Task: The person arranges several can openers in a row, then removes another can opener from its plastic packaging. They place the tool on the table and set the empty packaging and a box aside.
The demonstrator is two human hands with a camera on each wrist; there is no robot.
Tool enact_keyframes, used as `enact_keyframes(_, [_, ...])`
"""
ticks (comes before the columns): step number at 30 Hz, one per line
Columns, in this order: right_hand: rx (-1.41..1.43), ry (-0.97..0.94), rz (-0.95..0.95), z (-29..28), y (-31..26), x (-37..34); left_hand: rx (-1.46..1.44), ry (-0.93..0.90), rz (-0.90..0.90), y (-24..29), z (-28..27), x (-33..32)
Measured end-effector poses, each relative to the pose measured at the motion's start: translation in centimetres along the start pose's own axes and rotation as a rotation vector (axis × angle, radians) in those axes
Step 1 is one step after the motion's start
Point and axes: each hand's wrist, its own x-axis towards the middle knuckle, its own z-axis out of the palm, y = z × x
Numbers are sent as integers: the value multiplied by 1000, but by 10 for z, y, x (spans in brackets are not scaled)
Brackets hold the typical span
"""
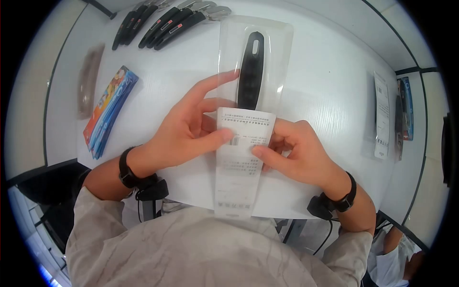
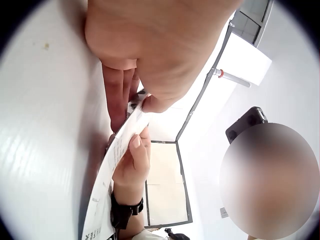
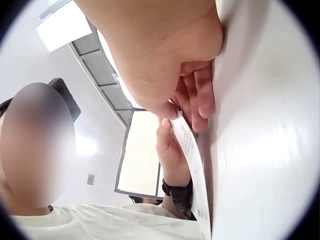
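A clear plastic blister pack [image 1: 279,57] lies in front of me, with a black handle [image 1: 251,76] showing in its upper part. The handle has a slot at its far end. A white printed card [image 1: 239,186] with a barcode covers the near part and hides what lies beneath. My left hand [image 1: 186,126] holds the pack from the left, its thumb on the card by the barcode and its fingers at and behind the plastic. From the right, my right hand [image 1: 301,150] pinches the card's edge between thumb and curled fingers. Both wrist views show the card [image 2: 117,152] edge-on between the hands.
Several black-handled tools [image 1: 167,26] with metal ends lie at the back left. Nearer are a stack of colourful printed cards [image 1: 111,112] and an empty-looking clear plastic shell [image 1: 89,81]. Another white-carded pack [image 1: 381,115] lies by the table's right edge.
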Motion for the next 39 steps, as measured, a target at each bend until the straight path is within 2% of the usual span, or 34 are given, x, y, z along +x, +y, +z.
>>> enact_keyframes(2, [13, 13, -30, 2, 4, 1, -22, -1, -3, -1, -1, 0])
enact_keyframes(8, [110, 21, 94, 0, -5, 0, -22, -4, -24, 2, -1, 2])
enact_keyframes(15, [126, 31, 112, 1, -8, -1, 0, -16, -28, 0, -2, 1])
enact_keyframes(18, [113, 18, 116, -1, -5, -1, -95, 49, -94, 5, 1, 2])
enact_keyframes(21, [111, 26, 101, 0, -4, -1, -26, 23, -24, 0, 0, 1])
enact_keyframes(24, [105, 25, 87, 1, -1, -1, 5, -2, -93, 3, -4, 1])
enact_keyframes(30, [104, 42, 60, 2, 2, 0, -2, -14, -91, 3, -4, 2])
enact_keyframes(39, [55, 63, 115, 0, -1, -1, 8, -32, -87, 3, -5, 1])
